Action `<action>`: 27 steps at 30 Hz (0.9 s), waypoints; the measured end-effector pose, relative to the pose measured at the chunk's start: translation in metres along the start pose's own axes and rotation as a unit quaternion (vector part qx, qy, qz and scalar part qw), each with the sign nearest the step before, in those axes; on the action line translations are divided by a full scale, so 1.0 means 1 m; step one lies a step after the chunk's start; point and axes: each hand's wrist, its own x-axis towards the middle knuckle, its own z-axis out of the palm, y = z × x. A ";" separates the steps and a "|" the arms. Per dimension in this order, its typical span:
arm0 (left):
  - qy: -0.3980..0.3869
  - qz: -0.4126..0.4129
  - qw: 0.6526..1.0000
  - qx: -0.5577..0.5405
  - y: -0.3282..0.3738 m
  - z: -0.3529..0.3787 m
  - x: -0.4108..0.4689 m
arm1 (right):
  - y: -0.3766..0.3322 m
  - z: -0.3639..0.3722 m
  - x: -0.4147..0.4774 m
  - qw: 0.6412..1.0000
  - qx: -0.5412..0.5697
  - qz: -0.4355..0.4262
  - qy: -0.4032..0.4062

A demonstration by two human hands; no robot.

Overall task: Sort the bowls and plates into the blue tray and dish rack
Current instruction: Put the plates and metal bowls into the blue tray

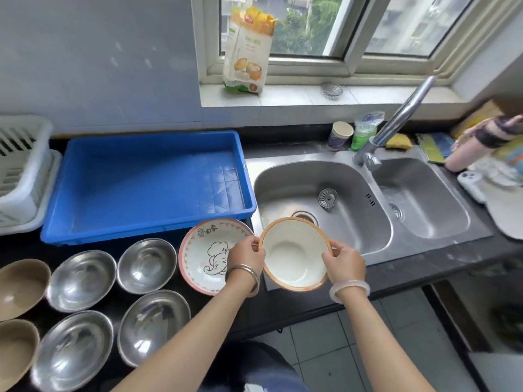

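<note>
Both hands hold one white ceramic plate with an orange-brown rim point(295, 254), tilted toward the camera, in the air over the near left corner of the stainless steel double sink point(325, 190). The left hand point(246, 254) grips the plate's left edge, fingers curled over the rim, and the right hand point(343, 261) grips its right edge the same way. Just left of the sink, on the black countertop point(396, 270), lies a white plate with a pink rim and a cartoon elephant point(206, 256), partly hidden by the left wrist. Beyond that plate, touching the sink's left side, sits the rectangular blue plastic tray point(147, 188), with nothing in it. Further left of the sink, beside the tray, stands the white slatted plastic dish rack point(22, 171). Four round stainless steel bowls point(147, 264) sit in two rows left of the elephant plate, and two tan bowls point(19, 287) lie furthest from the sink at the left edge.
</note>
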 end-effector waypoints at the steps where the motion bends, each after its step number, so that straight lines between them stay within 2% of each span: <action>1: -0.009 -0.005 1.000 0.005 -0.002 0.007 0.000 | 0.007 0.000 0.000 1.000 -0.002 0.009 -0.003; 7: -0.036 -0.039 0.998 0.036 -0.014 0.029 0.000 | 0.031 0.008 0.002 0.999 -0.006 0.041 -0.020; 15: -0.031 -0.036 0.998 0.037 -0.020 0.031 0.002 | 0.040 0.021 0.007 0.998 0.003 0.049 -0.032; 22: -0.045 -0.030 0.999 0.001 -0.024 0.031 0.001 | 0.047 0.022 0.006 0.995 0.053 0.039 -0.078; 27: -0.047 -0.038 0.997 -0.041 -0.027 0.022 -0.001 | 0.045 0.013 0.006 0.994 0.038 0.025 -0.101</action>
